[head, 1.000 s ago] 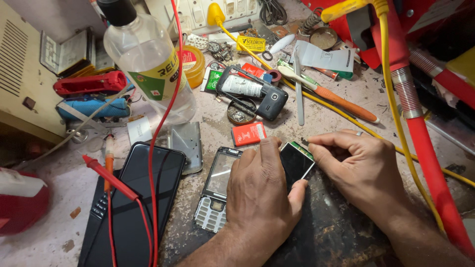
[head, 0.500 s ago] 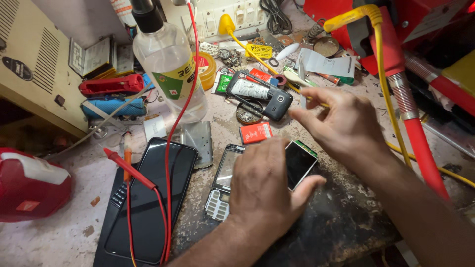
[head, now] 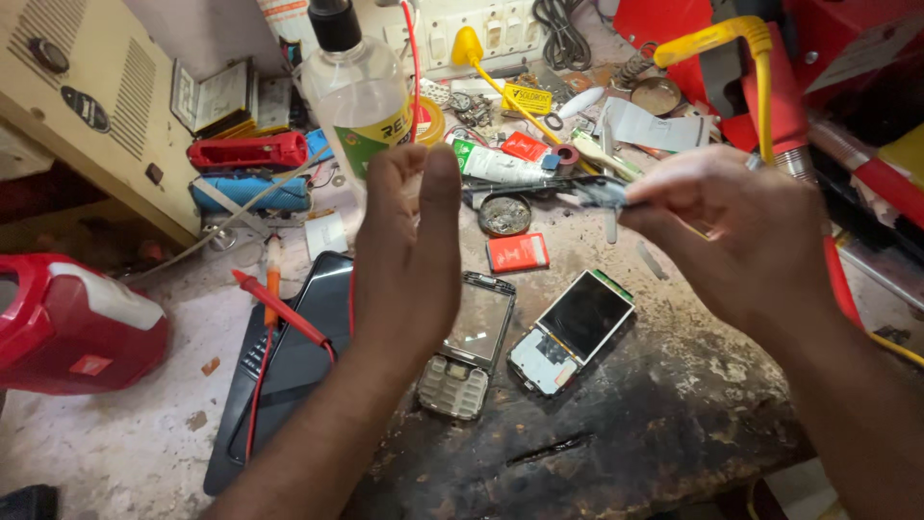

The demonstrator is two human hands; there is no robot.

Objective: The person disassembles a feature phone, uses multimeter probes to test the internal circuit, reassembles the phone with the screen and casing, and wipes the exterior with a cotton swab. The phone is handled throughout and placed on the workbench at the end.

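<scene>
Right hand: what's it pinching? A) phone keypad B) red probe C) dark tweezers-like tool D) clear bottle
C: the right hand is raised above the bench, its fingertips closed on a thin dark tweezers-like tool; the red probe lies on the black tablet.

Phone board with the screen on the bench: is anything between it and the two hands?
Nothing visible blocks it. The phone board with the screen lies uncovered, below and between the raised left hand and the right hand, which pinches a thin dark tool.
</scene>
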